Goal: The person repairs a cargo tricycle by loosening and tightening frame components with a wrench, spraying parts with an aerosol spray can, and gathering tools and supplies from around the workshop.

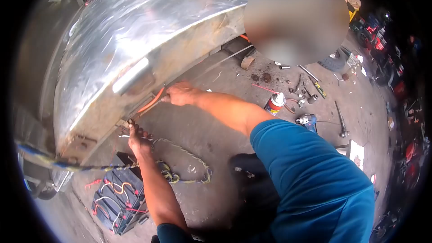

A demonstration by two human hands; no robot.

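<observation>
A large silver metal body (135,22) with a dull, scratched lower edge (189,40) crosses the upper left. My left hand (138,137) is closed at its underside, by a small metal bracket (122,123); a shiny wrench-like tool (124,136) shows beside the fingers. Further along the same edge, my right hand (180,93) is closed around something thin and dark at its fingertips, too small to make out. An orange hose (152,101) runs under the edge between both hands.
Rope (204,166) lies on the floor near a battery-like box with wires (118,198). To the right are a spray can (275,102), a blue power tool (307,121), a ratchet (340,117) and loose tools. A blurred oval covers the upper middle. Another person (353,1) is far right.
</observation>
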